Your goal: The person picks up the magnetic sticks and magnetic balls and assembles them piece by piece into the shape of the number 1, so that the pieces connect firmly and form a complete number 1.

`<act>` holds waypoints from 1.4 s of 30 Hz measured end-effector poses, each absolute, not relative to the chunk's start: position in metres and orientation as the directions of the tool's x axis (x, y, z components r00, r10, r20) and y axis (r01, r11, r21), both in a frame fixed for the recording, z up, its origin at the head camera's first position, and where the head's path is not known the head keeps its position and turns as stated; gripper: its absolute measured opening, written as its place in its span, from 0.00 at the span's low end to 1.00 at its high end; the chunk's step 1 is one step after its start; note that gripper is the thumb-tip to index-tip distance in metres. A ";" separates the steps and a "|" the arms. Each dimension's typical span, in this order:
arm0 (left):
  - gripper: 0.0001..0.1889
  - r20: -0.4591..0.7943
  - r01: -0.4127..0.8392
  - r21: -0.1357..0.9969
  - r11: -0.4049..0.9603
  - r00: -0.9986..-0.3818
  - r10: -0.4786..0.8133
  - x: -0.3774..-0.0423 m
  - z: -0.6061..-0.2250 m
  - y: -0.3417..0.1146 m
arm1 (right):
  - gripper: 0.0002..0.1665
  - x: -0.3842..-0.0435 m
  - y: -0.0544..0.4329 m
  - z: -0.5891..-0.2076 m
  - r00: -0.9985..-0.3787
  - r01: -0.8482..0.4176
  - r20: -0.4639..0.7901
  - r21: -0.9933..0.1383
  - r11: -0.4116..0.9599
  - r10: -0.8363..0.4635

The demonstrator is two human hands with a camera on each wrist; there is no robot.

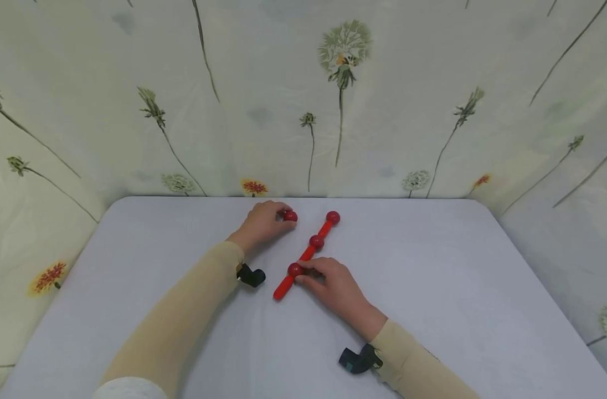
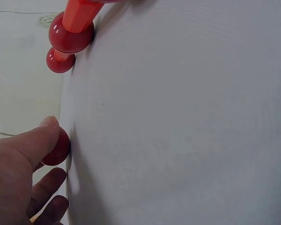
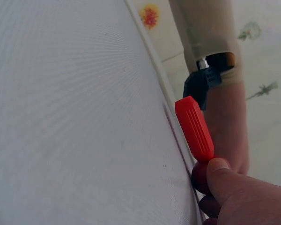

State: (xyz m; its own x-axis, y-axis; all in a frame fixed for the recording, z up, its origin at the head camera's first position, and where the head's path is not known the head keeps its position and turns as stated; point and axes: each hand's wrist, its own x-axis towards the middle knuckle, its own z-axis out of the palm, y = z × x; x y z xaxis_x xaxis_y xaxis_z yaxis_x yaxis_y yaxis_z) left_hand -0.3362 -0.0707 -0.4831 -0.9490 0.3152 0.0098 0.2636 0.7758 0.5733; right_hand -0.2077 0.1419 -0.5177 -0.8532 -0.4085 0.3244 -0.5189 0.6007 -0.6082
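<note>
A chain of red rods and glossy dark red balls lies aslant on the white table, with its far ball [image 1: 333, 217] near the back edge. My right hand [image 1: 338, 291] pinches the nearest ball [image 1: 294, 270] of the chain between thumb and fingers. Past that ball juts a ridged red rod [image 3: 195, 129], its outer end free. Left of the chain's far end, my left hand [image 1: 263, 223] grips a separate red ball [image 1: 291, 216], thumb on one side. Between the chain's ends sits a middle ball [image 1: 316, 241], joined by rods on both sides.
A white cloth covers the table [image 1: 433, 277]. Behind it hangs a pale curtain [image 1: 263, 111] printed with dandelions. Each wrist carries a black camera mount, one at the left wrist [image 1: 251, 275] and one at the right wrist [image 1: 358, 360].
</note>
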 end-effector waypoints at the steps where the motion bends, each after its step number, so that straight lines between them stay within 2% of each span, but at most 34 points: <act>1: 0.19 0.008 0.256 0.584 0.770 -0.951 0.309 -0.335 -0.483 -0.072 | 0.20 -0.208 0.141 -0.518 -0.853 -0.519 0.324 -0.607 0.602 -0.409; 11: 0.22 0.003 0.193 0.687 0.701 -0.965 0.263 -0.313 -0.485 -0.099 | 0.20 -0.205 0.139 -0.518 -0.862 -0.505 0.310 -0.607 0.613 -0.401; 20: 0.24 -0.038 0.135 0.729 0.671 -0.971 0.237 -0.273 -0.485 -0.130 | 0.19 -0.205 0.141 -0.521 -0.859 -0.509 0.321 -0.608 0.609 -0.398; 27: 0.22 -0.034 0.121 0.743 0.658 -0.976 0.217 -0.243 -0.494 -0.152 | 0.19 -0.205 0.142 -0.519 -0.856 -0.514 0.326 -0.616 0.597 -0.401; 35: 0.19 0.075 0.240 0.710 0.662 -0.961 0.268 -0.210 -0.508 -0.167 | 0.19 -0.205 0.141 -0.519 -0.858 -0.510 0.317 -0.614 0.602 -0.403; 42: 0.17 0.193 0.391 0.654 0.648 -0.914 0.356 -0.201 -0.511 -0.171 | 0.20 -0.208 0.139 -0.517 -0.851 -0.523 0.331 -0.601 0.604 -0.407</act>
State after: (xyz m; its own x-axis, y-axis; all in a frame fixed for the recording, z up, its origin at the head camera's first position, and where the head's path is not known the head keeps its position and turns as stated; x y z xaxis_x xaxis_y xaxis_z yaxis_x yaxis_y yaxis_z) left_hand -0.2012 -0.1708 -0.5110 -0.9142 0.3565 0.1930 0.3907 0.6481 0.6537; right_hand -0.2079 0.1393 -0.5173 -0.8513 -0.4069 0.3311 -0.5227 0.6044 -0.6012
